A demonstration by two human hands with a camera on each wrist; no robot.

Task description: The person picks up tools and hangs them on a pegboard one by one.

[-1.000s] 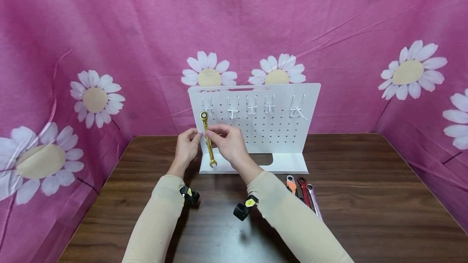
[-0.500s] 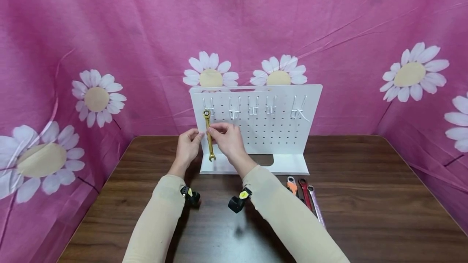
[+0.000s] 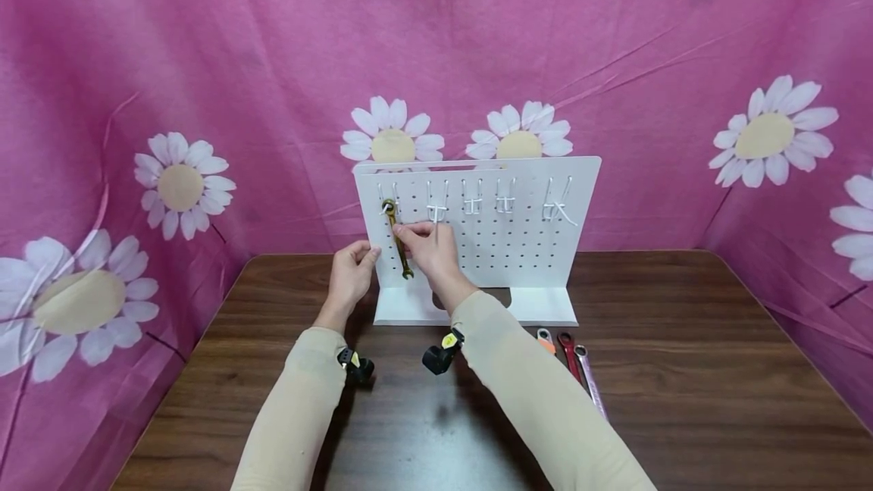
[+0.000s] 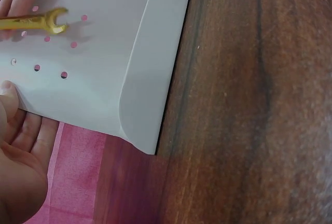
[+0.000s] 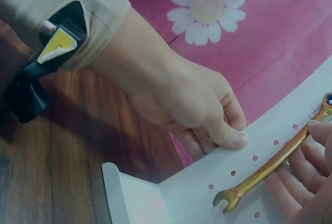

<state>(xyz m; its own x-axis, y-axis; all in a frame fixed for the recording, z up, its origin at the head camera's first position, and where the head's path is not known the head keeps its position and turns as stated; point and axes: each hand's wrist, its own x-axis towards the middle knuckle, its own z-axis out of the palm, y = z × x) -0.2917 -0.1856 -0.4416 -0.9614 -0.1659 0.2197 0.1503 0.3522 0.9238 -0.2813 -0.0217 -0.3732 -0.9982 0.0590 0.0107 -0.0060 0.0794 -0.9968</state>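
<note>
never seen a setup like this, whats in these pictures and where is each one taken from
No machine here: these are a person's two bare hands. The wide picture comes from a head-worn camera, the two close ones from black cameras strapped to the wrists. The right hand holds a gold wrench, its ring end at the leftmost hook of a white pegboard. The left hand grips the board's left edge. On the wooden table lie a red wrench, a pale purple wrench and an orange-marked tool, partly hidden by the right sleeve.

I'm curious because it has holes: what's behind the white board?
Pink flowery cloth shows through holes in the white board, and fingers of the left hand reach behind its edge. Anything else back there is covered.
</note>
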